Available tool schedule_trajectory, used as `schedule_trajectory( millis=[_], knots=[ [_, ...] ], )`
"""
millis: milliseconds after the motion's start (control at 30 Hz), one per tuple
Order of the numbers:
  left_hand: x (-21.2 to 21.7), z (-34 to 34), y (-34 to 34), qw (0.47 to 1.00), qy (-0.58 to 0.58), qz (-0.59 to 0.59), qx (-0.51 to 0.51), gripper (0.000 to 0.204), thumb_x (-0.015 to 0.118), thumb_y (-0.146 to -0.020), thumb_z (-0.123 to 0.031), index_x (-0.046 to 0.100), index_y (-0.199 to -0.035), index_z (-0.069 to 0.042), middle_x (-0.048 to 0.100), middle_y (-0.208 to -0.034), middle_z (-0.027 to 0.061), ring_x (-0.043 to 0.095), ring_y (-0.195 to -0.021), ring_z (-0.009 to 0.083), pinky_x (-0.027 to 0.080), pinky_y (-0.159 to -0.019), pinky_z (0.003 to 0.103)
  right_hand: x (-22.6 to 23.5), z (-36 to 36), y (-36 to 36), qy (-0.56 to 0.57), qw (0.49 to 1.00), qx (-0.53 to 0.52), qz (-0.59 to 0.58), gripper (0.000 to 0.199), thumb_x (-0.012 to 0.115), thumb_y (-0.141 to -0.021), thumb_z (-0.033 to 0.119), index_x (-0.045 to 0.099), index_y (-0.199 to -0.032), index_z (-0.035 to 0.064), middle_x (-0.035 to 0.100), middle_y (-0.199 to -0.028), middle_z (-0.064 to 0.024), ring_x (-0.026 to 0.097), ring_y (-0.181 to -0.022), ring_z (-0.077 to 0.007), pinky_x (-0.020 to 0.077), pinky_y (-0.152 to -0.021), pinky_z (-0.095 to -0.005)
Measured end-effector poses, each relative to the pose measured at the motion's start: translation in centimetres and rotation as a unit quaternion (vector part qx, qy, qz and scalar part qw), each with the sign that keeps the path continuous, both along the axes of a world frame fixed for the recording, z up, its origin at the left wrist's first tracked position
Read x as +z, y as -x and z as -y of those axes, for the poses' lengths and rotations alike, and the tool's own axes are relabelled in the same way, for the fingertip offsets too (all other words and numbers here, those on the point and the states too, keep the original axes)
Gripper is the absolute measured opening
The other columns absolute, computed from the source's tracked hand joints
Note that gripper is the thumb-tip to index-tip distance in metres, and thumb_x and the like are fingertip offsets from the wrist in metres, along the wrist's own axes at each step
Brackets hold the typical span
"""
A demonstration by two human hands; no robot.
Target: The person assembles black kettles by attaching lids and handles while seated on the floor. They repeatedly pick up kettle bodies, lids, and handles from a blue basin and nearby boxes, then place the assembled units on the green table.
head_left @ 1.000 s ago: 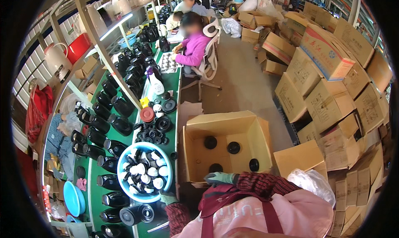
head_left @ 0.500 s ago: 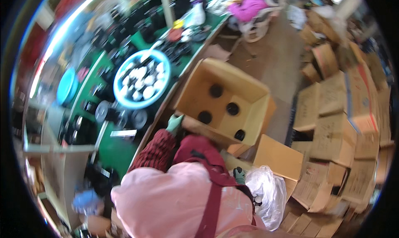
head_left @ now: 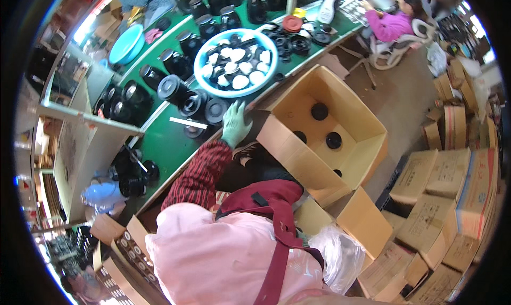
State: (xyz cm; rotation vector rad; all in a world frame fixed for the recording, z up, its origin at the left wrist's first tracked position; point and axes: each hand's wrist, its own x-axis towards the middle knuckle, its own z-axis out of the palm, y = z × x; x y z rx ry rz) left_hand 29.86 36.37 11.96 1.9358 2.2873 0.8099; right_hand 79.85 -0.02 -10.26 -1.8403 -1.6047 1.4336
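A round black plastic lid (head_left: 216, 110) lies flat on the green surface (head_left: 165, 140) near its front edge, just beside the fingertips of the left hand (head_left: 235, 125). That hand, in a pale green rubbery glove, rests open and spread on the edge, gripping nothing. The right hand is out of sight. Behind the lid sits a shallow light blue round basin (head_left: 236, 62) of white and black caps. An open brown cardboard box (head_left: 324, 132) stands beside the surface, dark discs inside.

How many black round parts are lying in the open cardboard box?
4 visible in the open cardboard box: one at the back, one left, one centre, one partly hidden near the front wall. More may be hidden.
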Motion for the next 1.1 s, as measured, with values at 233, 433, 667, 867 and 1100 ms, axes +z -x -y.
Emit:
schedule_trajectory(
  millis=[233, 433, 667, 867, 1100],
  knots=[
    [-3.2, -6.0, 4.8, 0.99, 0.115, -0.083, 0.022, 0.062, 0.074, -0.079, -0.029, 0.054, -0.134, -0.009, 0.048, -0.139, 0.0163, 0.046, -0.129, 0.0356, 0.031, -0.107, 0.061, 2.9, -8.5, 3.1, 0.293, 0.877, -0.342, -0.171, 0.028, 0.059, -0.102, 0.04, 0.064, -0.118, 0.0177, 0.071, -0.091, -0.0066, 0.066, -0.06, -0.0221, 0.0517, -0.048, -0.0363],
    [-4.3, -6.3, 4.0, 0.991, 0.023, -0.129, -0.015, 0.071, 0.076, -0.077, -0.03, 0.05, -0.139, -0.007, 0.049, -0.139, 0.0187, 0.046, -0.131, 0.0393, 0.03, -0.107, 0.063, 0.6, -19.9, 8.4, -0.012, 0.904, -0.363, -0.223, 0.035, 0.062, -0.103, 0.029, 0.061, -0.133, 0.0111, 0.068, -0.108, -0.0048, 0.063, -0.083, -0.0168, 0.0524, -0.067, -0.0314],
    [3.1, 4.7, 9.6, 0.937, -0.173, 0.126, -0.276, 0.075, 0.081, -0.077, -0.022, 0.049, -0.143, -0.005, 0.051, -0.144, 0.0216, 0.05, -0.131, 0.0419, 0.04, -0.109, 0.05, -2.8, -15.7, 16.7, 0.106, 0.744, -0.312, -0.582, 0.028, 0.062, -0.101, 0.023, 0.063, -0.126, 0.0086, 0.067, -0.099, -0.0033, 0.065, -0.078, -0.0159, 0.0541, -0.066, -0.0338],
    [-7.1, 22.1, 24.3, 0.994, -0.067, 0.065, 0.057, 0.067, 0.074, -0.085, -0.023, 0.049, -0.143, 0.001, 0.053, -0.14, 0.0271, 0.051, -0.129, 0.045, 0.041, -0.112, 0.05, -2.4, -11.1, 30.0, -0.054, 0.994, -0.097, 0.018, 0.029, 0.062, -0.093, 0.028, 0.07, -0.114, 0.0098, 0.07, -0.116, -0.0151, 0.067, -0.11, -0.0305, 0.0516, -0.097, -0.0424],
    [-15.8, 27.0, 25.7, 0.992, 0.037, -0.055, 0.107, 0.067, 0.068, -0.089, -0.033, 0.05, -0.145, -0.002, 0.046, -0.149, 0.026, 0.04, -0.14, 0.0462, 0.03, -0.119, 0.057, -2.2, -16.7, 37.6, -0.114, 0.887, 0.197, 0.403, 0.029, 0.06, -0.089, 0.029, 0.073, -0.109, 0.0127, 0.06, -0.118, -0.0171, 0.06, -0.111, -0.0367, 0.052, -0.093, -0.0457]
  ],
)
